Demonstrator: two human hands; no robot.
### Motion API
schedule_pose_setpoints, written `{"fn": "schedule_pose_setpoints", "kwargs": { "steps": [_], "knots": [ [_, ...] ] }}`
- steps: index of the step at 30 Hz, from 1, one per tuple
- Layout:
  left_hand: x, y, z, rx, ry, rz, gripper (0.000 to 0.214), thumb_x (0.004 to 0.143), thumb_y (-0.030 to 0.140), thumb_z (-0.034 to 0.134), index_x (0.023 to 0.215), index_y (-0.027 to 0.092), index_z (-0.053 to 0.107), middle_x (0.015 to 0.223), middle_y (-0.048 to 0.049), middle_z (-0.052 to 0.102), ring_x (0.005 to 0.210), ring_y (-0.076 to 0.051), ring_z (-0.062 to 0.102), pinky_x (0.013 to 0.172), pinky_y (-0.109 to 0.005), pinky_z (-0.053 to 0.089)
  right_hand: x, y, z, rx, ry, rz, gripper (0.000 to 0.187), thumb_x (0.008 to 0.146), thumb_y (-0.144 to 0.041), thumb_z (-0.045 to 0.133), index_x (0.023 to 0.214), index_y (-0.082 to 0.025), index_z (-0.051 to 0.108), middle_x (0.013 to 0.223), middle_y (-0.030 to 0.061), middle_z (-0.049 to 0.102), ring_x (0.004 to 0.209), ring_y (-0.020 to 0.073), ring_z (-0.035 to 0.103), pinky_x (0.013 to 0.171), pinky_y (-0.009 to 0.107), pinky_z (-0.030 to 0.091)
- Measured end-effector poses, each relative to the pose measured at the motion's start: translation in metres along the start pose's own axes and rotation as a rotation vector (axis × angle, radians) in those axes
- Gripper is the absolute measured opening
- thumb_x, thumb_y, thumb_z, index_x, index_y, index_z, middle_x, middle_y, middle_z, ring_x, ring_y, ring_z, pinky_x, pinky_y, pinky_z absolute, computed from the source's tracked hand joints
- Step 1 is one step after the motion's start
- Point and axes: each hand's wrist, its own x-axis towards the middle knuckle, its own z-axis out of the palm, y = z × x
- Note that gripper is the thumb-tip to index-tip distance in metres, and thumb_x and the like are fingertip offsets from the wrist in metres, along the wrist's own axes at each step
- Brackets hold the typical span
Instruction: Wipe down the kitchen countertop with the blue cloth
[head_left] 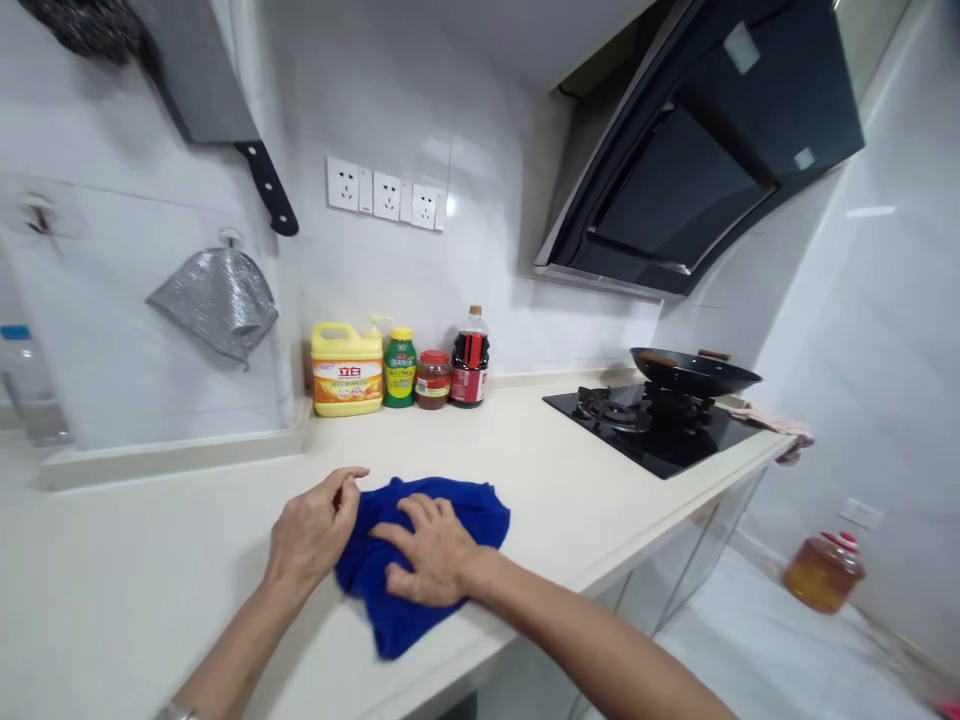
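A dark blue cloth (pixel 480 512) lies spread and rumpled on the white countertop (pixel 585 510). My right hand (pixel 433 550) presses down on the middle of it, palm down, with the fingers spread. At the cloth's left edge is my left hand (pixel 311 525), loosely bent, its index finger pointing out to the right. It overlaps the cloth's edge in view; whether it touches the fabric I cannot tell. Nothing shows in its fingers.
Against the back wall stand a yellow detergent jug (pixel 347 370), a green bottle (pixel 400 368), a red-lidded jar (pixel 433 380) and a dark sauce bottle (pixel 469 360). Rightward are a gas stove (pixel 600 415) with a wok (pixel 697 374) and a range hood (pixel 690 150). A cleaver (pixel 225 110) hangs upper left.
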Motion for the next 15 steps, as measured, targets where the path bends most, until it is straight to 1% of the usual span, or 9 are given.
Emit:
{"fn": "schedule_pose_setpoints", "kwargs": {
  "steps": [3,6,8,11,13,15],
  "knots": [
    [-0.004,0.002,-0.018,0.085,-0.083,-0.004,0.047,0.092,0.04,0.026,0.116,0.03,0.065,0.083,-0.0017,0.07,0.076,-0.021,0.062,0.069,-0.03,0.036,0.018,0.039,0.003,0.039,-0.053,0.122,0.058,0.094,-0.054,0.043,0.148,-0.034,0.037,0.154,0.0124,0.031,0.143,0.036,0.022,0.11,0.057,0.021],
    [-0.009,-0.009,-0.033,0.182,-0.139,-0.028,0.045,0.092,0.039,0.027,0.114,0.031,0.066,0.085,-0.0011,0.072,0.081,-0.022,0.063,0.066,-0.029,0.036,0.021,0.083,0.006,0.021,-0.061,0.249,0.058,0.096,-0.054,0.04,0.15,-0.035,0.034,0.157,0.012,0.028,0.146,0.0351,0.019,0.112,0.055,0.019],
    [-0.012,-0.024,-0.039,0.219,-0.14,-0.072,0.045,0.092,0.039,0.028,0.114,0.031,0.066,0.086,-0.0015,0.072,0.082,-0.023,0.064,0.065,-0.029,0.037,0.016,0.114,0.007,-0.024,-0.061,0.337,0.056,0.097,-0.054,0.038,0.15,-0.037,0.033,0.158,0.01,0.028,0.146,0.0328,0.019,0.112,0.052,0.019],
    [-0.016,-0.045,-0.042,0.241,-0.115,-0.163,0.047,0.093,0.042,0.027,0.117,0.032,0.066,0.087,-0.0017,0.072,0.084,-0.024,0.064,0.064,-0.029,0.037,0.002,0.162,0.006,-0.091,-0.058,0.487,0.054,0.098,-0.054,0.034,0.15,-0.04,0.033,0.158,0.0076,0.029,0.146,0.0295,0.021,0.112,0.049,0.021],
    [-0.018,-0.053,-0.041,0.24,-0.111,-0.227,0.049,0.093,0.045,0.024,0.119,0.034,0.065,0.083,-0.0012,0.072,0.085,-0.024,0.064,0.064,-0.029,0.038,-0.01,0.194,0.005,-0.118,-0.048,0.576,0.054,0.098,-0.052,0.033,0.15,-0.038,0.033,0.157,0.0091,0.03,0.146,0.0297,0.022,0.112,0.05,0.022],
    [-0.019,-0.057,-0.037,0.239,-0.118,-0.255,0.05,0.093,0.047,0.023,0.12,0.036,0.064,0.077,-0.0001,0.07,0.083,-0.024,0.064,0.065,-0.029,0.039,-0.02,0.225,0.004,-0.139,-0.041,0.662,0.055,0.098,-0.051,0.031,0.151,-0.035,0.033,0.156,0.0115,0.03,0.145,0.031,0.024,0.111,0.052,0.023]
  ]
}}
